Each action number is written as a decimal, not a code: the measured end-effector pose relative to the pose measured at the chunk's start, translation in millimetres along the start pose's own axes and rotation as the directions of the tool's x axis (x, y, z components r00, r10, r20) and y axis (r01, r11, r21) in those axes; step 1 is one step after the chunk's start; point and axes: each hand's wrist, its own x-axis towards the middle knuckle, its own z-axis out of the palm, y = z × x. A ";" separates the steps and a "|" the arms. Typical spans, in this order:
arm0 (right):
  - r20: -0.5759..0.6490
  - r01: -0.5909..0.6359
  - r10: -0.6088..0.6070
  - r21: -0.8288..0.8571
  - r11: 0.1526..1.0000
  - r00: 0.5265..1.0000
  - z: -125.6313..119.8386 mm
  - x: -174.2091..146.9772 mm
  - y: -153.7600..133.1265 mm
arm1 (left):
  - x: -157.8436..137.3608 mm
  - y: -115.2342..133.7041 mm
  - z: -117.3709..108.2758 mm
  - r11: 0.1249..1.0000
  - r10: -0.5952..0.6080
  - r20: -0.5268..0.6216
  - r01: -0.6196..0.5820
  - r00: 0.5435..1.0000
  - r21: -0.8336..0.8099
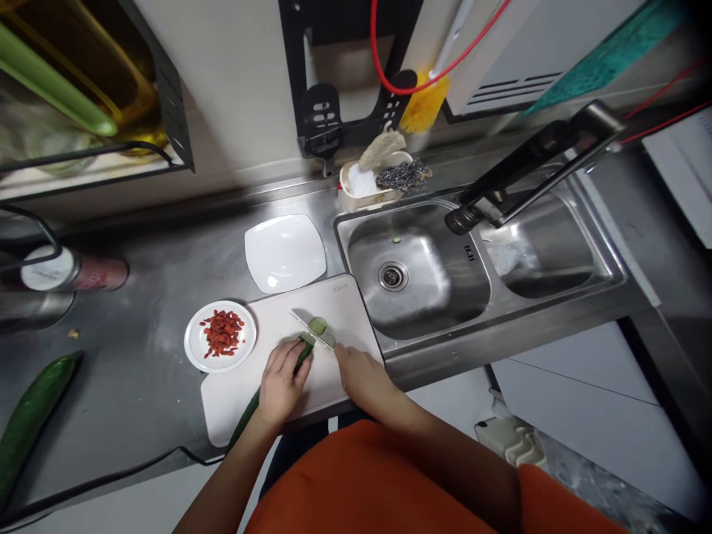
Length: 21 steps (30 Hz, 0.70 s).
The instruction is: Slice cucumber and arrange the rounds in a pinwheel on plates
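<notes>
My left hand (282, 378) is wrapped over a long green cucumber (248, 420) lying on the white cutting board (334, 300). In my right hand (364, 378) is a knife (312, 328), its blade against the cut end of the cucumber near my left fingertips. My right fingers hide most of the handle. A round, pale green cucumber slice (317, 325) rests at the far side of the blade, and another piece shows beside it, partly behind the knife.
A white plate of red dried berries (223, 334) overlaps the board's left edge. Behind the board lies a square white plate (285, 254). To the right is a two-basin sink (423, 271) with a dark faucet (523, 174) above. Another cucumber (34, 415) lies far left.
</notes>
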 end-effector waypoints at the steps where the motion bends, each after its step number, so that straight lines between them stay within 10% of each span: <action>1: -0.002 0.002 -0.002 -0.015 1.000 1.000 -2.0 -3.9 -0.4 | 0.1 0.1 -0.1 1.000 -0.001 0.001 0.001 1.000 -0.003; 21: 0.079 0.020 -0.015 -0.063 0.998 0.997 -9.5 -35.5 -5.6 | -4.0 -4.5 4.1 0.998 0.011 -0.026 -0.009 1.000 0.066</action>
